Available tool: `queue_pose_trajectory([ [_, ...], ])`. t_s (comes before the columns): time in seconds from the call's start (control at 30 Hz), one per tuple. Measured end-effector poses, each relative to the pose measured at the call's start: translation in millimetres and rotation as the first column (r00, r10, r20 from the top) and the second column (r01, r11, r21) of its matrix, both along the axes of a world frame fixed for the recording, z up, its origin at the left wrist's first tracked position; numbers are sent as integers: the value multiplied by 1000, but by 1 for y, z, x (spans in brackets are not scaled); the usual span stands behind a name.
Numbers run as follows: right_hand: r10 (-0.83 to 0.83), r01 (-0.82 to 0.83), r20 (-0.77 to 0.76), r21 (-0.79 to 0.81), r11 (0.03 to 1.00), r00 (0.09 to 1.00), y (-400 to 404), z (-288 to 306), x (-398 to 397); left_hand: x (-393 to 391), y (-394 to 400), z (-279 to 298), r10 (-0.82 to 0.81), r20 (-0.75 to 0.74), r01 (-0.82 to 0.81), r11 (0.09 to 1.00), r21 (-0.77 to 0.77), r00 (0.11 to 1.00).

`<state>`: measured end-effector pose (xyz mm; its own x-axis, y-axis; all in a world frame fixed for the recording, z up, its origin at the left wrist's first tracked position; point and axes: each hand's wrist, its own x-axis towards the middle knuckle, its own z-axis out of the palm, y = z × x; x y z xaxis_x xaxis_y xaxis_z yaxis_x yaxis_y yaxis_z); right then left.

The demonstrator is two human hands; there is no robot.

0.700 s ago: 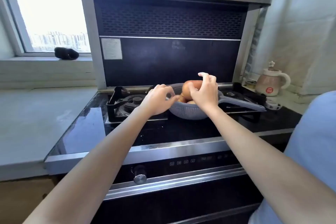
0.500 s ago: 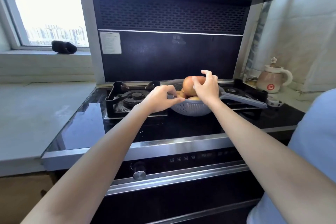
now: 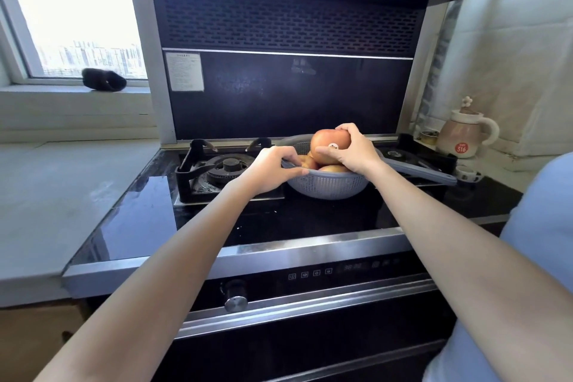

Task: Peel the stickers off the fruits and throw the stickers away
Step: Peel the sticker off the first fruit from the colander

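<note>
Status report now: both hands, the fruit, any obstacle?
Left hand grips grey plastic colander rim. Right hand holds reddish round apple; small white sticker still on. No obstacle.

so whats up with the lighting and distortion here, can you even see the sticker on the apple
Head view: the window is blown out white, with glare on the glossy stovetop. Wide-angle warp bends the hood edges and stretches the forearms. The sticker on the apple shows as a small pale dot, its print unreadable.
</note>
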<state>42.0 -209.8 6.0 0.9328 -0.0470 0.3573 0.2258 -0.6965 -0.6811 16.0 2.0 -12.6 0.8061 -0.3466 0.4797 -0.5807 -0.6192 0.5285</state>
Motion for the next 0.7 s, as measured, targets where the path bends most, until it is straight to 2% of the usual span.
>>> queue_pose_trajectory([
  [0.5,-54,35,156,125,991,986,9,-3,-2,3,-2,-11,37,18,-36,996,-82,999],
  [0.6,-31,-13,232,185,983,972,18,0,-10,-2,-4,-13,20,-3,-20,983,-182,1000],
  [0.7,52,-139,289,289,947,956,32,7,-25,-14,-4,-9,49,95,-17,950,-312,994],
])
